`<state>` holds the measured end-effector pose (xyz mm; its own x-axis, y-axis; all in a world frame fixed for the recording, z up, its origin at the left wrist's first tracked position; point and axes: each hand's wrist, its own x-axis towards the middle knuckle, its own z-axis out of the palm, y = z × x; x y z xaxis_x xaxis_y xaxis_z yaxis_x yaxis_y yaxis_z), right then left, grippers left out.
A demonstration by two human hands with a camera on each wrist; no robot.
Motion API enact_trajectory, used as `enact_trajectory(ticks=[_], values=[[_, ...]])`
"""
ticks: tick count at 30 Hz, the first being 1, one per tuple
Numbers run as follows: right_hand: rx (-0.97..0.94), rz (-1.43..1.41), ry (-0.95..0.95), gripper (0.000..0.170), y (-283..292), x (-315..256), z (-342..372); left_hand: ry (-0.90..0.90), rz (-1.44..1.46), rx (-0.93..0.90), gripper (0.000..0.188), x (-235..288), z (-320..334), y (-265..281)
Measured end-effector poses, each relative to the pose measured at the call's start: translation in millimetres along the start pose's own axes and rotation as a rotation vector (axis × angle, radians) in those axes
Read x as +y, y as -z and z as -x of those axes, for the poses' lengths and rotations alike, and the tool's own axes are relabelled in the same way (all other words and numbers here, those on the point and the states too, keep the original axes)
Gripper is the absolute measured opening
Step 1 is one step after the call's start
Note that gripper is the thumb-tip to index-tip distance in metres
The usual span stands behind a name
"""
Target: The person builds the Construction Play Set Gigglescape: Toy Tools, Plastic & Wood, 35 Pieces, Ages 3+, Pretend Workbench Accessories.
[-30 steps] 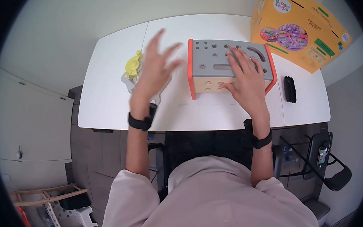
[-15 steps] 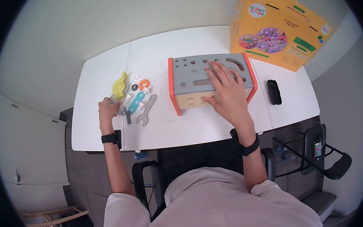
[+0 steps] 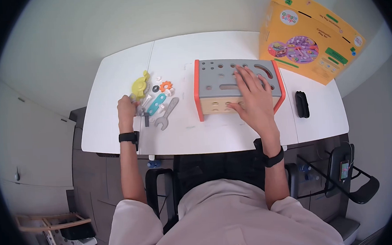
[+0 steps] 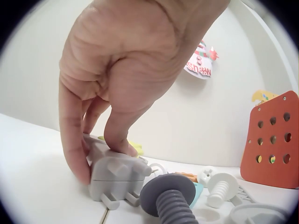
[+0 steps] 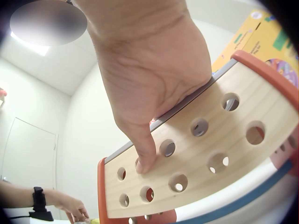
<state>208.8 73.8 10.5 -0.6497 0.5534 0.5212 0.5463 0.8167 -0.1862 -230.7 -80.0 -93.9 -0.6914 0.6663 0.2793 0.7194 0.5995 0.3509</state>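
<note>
At the left of the table my left hand pinches a grey plastic block with short pegs between thumb and fingers. The block sits on the white tabletop. Right beside it lie a dark grey toy bolt and a white screw. My right hand rests on the toy workbench, its fingers spread over the grey perforated top. In the right wrist view the thumb presses against the holed wooden front panel.
Near the left hand lie a yellow-green toy piece, an orange gear, a teal strip and a grey toy wrench. A yellow box stands behind at right. A black case lies near the right end.
My left hand has come down from above the small parts to the table's left side and taken hold of the grey block. The right hand stays on the workbench.
</note>
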Motion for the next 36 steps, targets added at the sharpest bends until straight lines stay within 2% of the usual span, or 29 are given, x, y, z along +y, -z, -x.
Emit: enact_trajectory(ticks=[1, 3, 4, 7, 9, 11, 12, 14, 17, 18, 19, 21, 25, 27, 28, 30, 36], values=[[0.003, 0.001, -0.002, 0.085, -0.6, 0.3, 0.1, 0.005, 0.000, 0.011, 0.033, 4.0, 0.1, 4.3], [0.011, 0.002, 0.005, 0.085, -0.1, 1.4, -0.1, 0.147, 0.032, -0.065, 0.036, 21.2, 4.2, 11.1], [0.004, 0.009, 0.003, 0.085, 0.0, 1.3, 0.4, 0.089, -0.065, -0.049, 0.038, 22.8, 6.0, 11.6], [0.003, 0.012, 0.013, 0.085, 1.0, 2.5, -0.4, 0.088, -0.196, -0.020, 0.037, 41.3, 14.3, 26.6], [0.002, -0.003, 0.018, 0.085, -1.3, 0.6, 2.2, 0.142, -0.262, 0.098, 0.041, 61.3, 22.7, 37.3], [-0.013, 0.039, 0.011, 0.085, -0.4, 1.5, 0.8, 0.006, -0.122, 0.225, 0.038, 68.5, 26.2, 39.3], [-0.022, 0.051, 0.003, 0.085, 0.0, 0.8, 0.5, 0.011, -0.128, 0.228, 0.038, 73.0, 25.9, 40.6], [-0.023, 0.044, 0.004, 0.085, -0.7, 1.0, 0.7, -0.092, 0.022, -0.054, 0.026, 86.0, 24.0, 48.1], [-0.023, 0.034, -0.003, 0.084, -1.7, -0.5, -0.1, -0.149, 0.066, -0.069, 0.021, 95.0, 16.6, 42.2], [-0.030, 0.030, -0.016, 0.083, -1.4, -0.4, 0.2, -0.153, 0.066, -0.168, 0.021, 97.9, 13.0, 43.4], [-0.030, 0.034, -0.020, 0.083, -0.4, -0.5, -0.1, -0.157, 0.069, -0.169, 0.021, 98.5, 5.7, 40.4], [-0.012, 0.026, 0.013, 0.083, 2.0, -0.2, 1.1, -0.339, 0.054, -0.126, 0.022, 99.1, -18.4, 22.6], [0.001, 0.038, -0.002, 0.084, 0.1, 2.5, 2.3, -0.382, 0.028, -0.158, 0.024, 112.2, -59.4, -3.1], [-0.004, 0.026, 0.014, 0.086, 1.0, 2.2, 1.7, -0.324, -0.223, -0.153, 0.019, 131.0, -62.6, -0.8], [-0.015, 0.030, 0.006, 0.088, 2.2, 1.2, 1.7, -0.342, -0.214, -0.151, 0.019, 135.6, -68.6, -6.6], [-0.014, 0.038, -0.005, 0.088, 3.2, 0.8, 0.8, -0.250, -0.310, -0.172, 0.014, 136.8, -79.2, -21.1], [-0.037, 0.021, -0.011, 0.087, 3.6, -1.1, 1.0, -0.259, -0.308, -0.179, 0.017, 133.0, -74.3, -32.8]])
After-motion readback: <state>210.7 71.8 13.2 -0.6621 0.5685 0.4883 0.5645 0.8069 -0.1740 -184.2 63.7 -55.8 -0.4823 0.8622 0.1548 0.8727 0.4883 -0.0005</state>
